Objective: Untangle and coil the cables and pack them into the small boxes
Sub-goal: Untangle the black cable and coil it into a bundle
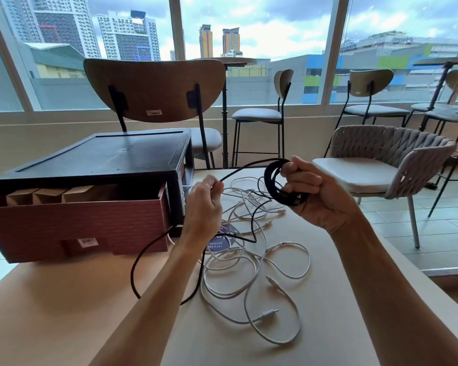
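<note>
My right hand (312, 191) grips a black cable coil (275, 186) of several loops, held above the table. My left hand (204, 204) pinches the loose run of the same black cable (238, 171), which arcs from the coil to my fingers. The rest of the black cable (135, 265) trails down in a big loop over the beige table (64, 299). A tangle of white cables (251, 262) lies on the table below my hands. Small brown cardboard boxes (48, 195) stand in a row inside an open red drawer (77, 223).
The red drawer sticks out of a black cabinet (103, 157) on the table's left. A round blue sticker (226, 237) lies under the cables. A wooden-backed chair (154, 88) stands behind the table, a woven grey armchair (386, 165) to the right.
</note>
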A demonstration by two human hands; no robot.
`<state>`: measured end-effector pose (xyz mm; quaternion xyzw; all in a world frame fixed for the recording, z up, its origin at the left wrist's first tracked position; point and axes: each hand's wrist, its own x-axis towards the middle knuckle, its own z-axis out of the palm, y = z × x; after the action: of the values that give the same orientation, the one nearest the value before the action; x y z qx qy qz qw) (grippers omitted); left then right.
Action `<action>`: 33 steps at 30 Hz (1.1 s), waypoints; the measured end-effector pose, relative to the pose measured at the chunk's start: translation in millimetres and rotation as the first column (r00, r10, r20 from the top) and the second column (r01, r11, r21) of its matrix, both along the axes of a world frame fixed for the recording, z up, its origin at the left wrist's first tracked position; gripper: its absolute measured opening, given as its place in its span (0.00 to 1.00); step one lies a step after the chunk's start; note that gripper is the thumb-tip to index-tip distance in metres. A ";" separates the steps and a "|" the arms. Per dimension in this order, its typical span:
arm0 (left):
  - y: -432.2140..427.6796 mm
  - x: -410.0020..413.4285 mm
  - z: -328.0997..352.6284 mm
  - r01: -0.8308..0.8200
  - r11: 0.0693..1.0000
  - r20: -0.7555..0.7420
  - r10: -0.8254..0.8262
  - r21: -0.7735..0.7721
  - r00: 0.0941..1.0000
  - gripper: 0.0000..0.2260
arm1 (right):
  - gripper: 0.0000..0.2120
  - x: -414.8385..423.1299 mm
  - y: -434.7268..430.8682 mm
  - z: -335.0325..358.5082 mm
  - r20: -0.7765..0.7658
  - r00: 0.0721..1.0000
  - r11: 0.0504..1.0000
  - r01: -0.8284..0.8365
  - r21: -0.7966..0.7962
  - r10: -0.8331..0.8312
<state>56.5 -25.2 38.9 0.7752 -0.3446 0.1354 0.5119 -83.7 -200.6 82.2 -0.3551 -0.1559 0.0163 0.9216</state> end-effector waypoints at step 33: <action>1.1 -15.8 6.3 0.184 0.945 -0.097 -0.163 0.271 0.982 0.10 | 0.20 8.1 12.3 4.0 0.171 0.698 0.713 0.700 0.045 -0.696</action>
<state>40.7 -24.1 45.3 0.8105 -0.4080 0.0113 0.4200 -75.6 -188.3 86.3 -0.3984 -0.0899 -0.3634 0.8373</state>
